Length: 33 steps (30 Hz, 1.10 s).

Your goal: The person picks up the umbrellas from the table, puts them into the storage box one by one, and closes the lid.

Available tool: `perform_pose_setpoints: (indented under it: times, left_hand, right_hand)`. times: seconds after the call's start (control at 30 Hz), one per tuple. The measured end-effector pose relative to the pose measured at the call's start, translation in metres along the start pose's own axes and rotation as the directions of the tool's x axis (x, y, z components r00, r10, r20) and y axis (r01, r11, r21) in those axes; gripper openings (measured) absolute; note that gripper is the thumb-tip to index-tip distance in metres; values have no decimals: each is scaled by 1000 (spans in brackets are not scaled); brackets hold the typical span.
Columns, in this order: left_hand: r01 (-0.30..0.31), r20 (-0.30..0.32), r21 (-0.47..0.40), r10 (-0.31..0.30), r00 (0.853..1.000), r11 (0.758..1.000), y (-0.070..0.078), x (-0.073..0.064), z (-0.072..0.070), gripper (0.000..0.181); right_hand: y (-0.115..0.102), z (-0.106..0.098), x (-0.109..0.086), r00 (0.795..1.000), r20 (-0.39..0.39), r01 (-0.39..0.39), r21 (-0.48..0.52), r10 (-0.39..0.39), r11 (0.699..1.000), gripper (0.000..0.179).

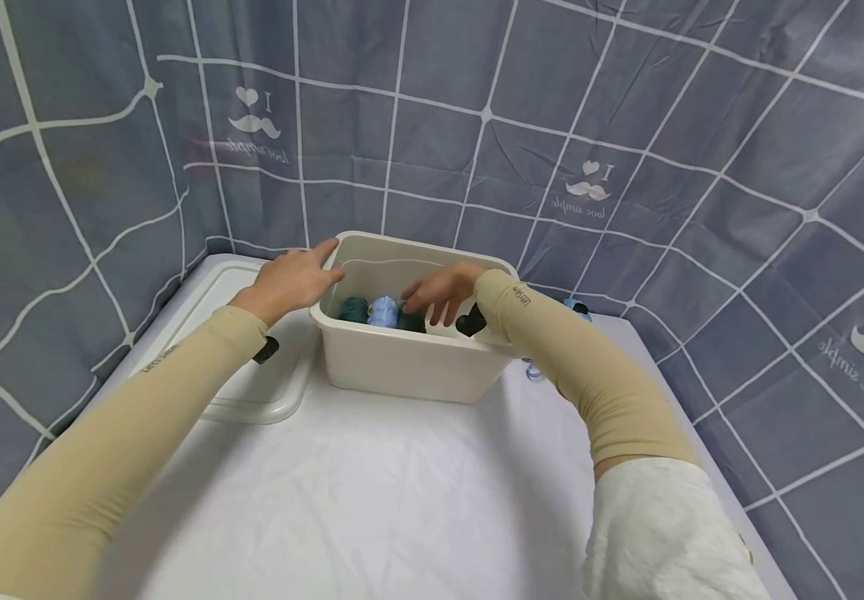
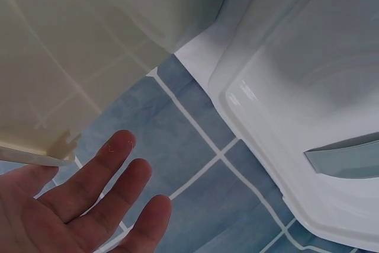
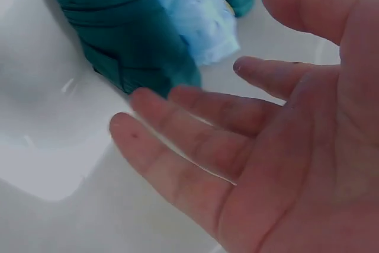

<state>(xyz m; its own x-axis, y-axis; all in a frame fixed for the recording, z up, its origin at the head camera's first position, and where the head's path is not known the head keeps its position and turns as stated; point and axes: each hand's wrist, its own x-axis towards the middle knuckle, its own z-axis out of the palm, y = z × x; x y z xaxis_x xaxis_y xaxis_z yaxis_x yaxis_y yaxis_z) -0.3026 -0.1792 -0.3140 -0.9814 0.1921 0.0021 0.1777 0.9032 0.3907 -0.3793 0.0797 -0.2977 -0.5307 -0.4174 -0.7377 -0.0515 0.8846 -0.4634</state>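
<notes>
A cream plastic storage bin (image 1: 409,367) stands on the white-covered table. Inside, toward its left, lie a rolled dark green cloth (image 1: 354,310), a light blue one (image 1: 382,312) and another dark green roll (image 1: 412,321). My left hand (image 1: 292,279) touches the bin's left rim, and its fingers extend outside the wall in the left wrist view. Reaching into the bin from the right, my right hand (image 1: 442,292) holds nothing. The right wrist view shows its fingers spread loosely beside the green roll (image 3: 118,34), with the light blue cloth (image 3: 192,13) just beyond.
A white lid (image 1: 267,392) with raised edges lies on the table left of the bin. Behind my right forearm, small blue items (image 1: 576,308) sit at the table's far right. Grey-blue gridded curtains (image 1: 439,125) hang around the back and sides.
</notes>
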Motion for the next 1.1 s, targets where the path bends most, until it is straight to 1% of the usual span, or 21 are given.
perform_pose_setpoints:
  times: [0.17,0.27,0.43,0.57,0.8,0.97,1.1]
  left_hand:
    - [3,7,8,-3,1000,1000,0,1,0,71]
    - [-1,6,15,1,1000,1000,0,1,-1,70]
    - [-4,8,21,4,1000,1000,1,1,-2,70]
    - [-6,10,20,6,1000,1000,1,2,-2,70]
    - [-1,6,12,1,1000,1000,1,2,-2,72]
    - [6,22,10,-6,1000,1000,3,1,-2,72]
    - [1,31,18,-1,1000,1000,5,1,-3,72]
  right_hand:
    - [5,-9,-21,995,-48,82,-57,-85,995,64]
    - [10,-14,-33,990,-82,107,-71,-112,992,61]
    - [18,-20,-54,978,-135,151,-60,-158,987,57]
    - [24,-21,-72,963,-179,199,-39,-203,979,55]
    - [38,-20,-101,931,-257,255,-47,-258,966,53]
    - [56,-20,-116,906,-306,298,-31,-293,954,50]
    - [73,-21,-127,890,-345,310,-19,-297,951,51]
